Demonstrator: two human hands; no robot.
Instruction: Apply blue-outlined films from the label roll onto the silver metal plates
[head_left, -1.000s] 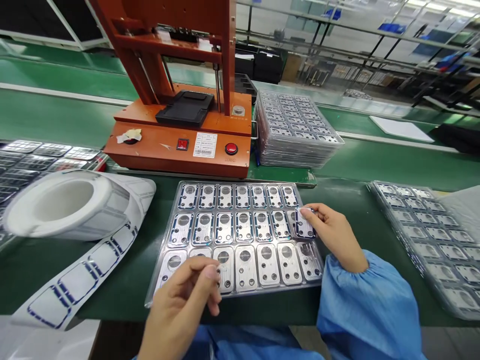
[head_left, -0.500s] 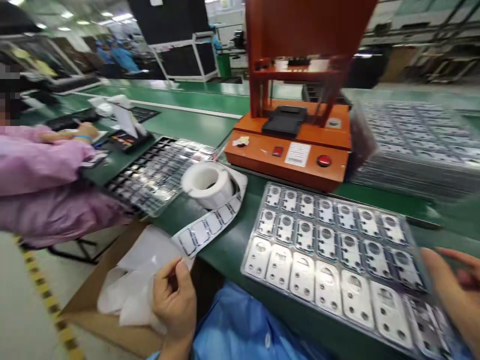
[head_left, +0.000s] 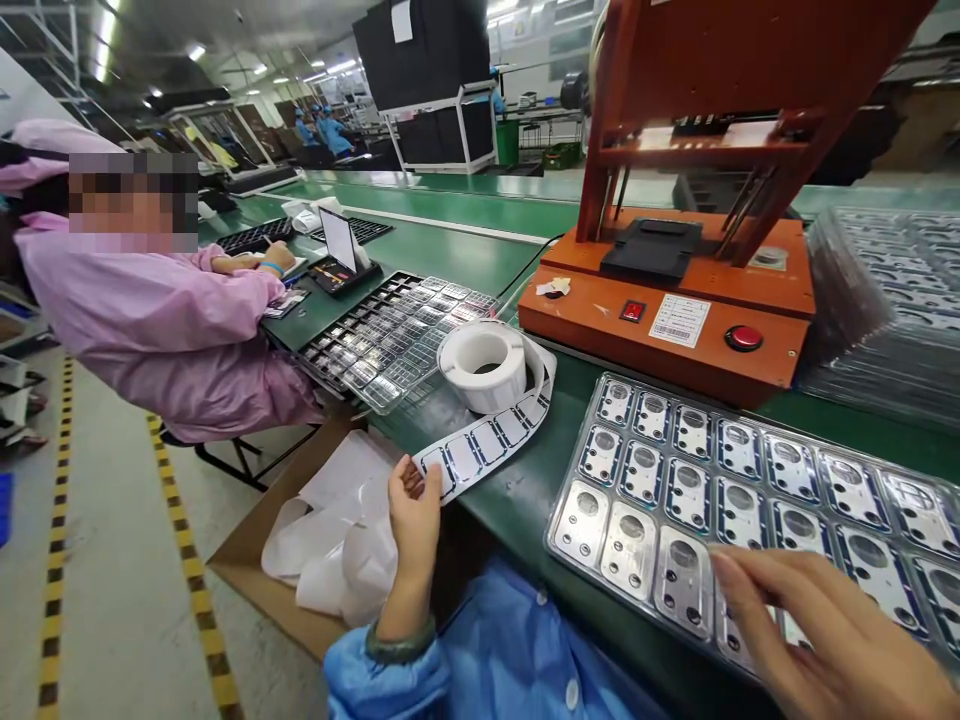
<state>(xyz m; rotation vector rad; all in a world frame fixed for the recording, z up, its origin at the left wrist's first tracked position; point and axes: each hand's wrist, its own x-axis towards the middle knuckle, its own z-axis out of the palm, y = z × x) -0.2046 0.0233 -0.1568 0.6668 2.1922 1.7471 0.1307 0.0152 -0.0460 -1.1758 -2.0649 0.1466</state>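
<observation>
My left hand [head_left: 416, 515] pinches the end of a label strip [head_left: 480, 450] that comes off a white roll [head_left: 484, 365] on the green bench. The strip carries dark rectangular outlines. At the lower right, my right hand [head_left: 817, 620] hovers over a clear tray [head_left: 592, 570] with rows of silver metal plates, its thumb and forefinger near a bottom-row plate [head_left: 684, 580]. Those fingers are bent towards each other, and whatever may be between them cannot be made out. Plates in the upper rows have blue edging; the left bottom-row ones look plain silver.
Behind the tray stands an orange press [head_left: 660, 330]. Stacked trays [head_left: 892, 350] lie at the right. A second tray [head_left: 397, 340] is left of the roll. White backing paper fills a cardboard box [head_left: 285, 610] below. A person in pink [head_left: 165, 330] sits at the left.
The view has turned left. My right hand has moved left along the tray, from its right end to above the bottom row. My left hand still holds the strip's end.
</observation>
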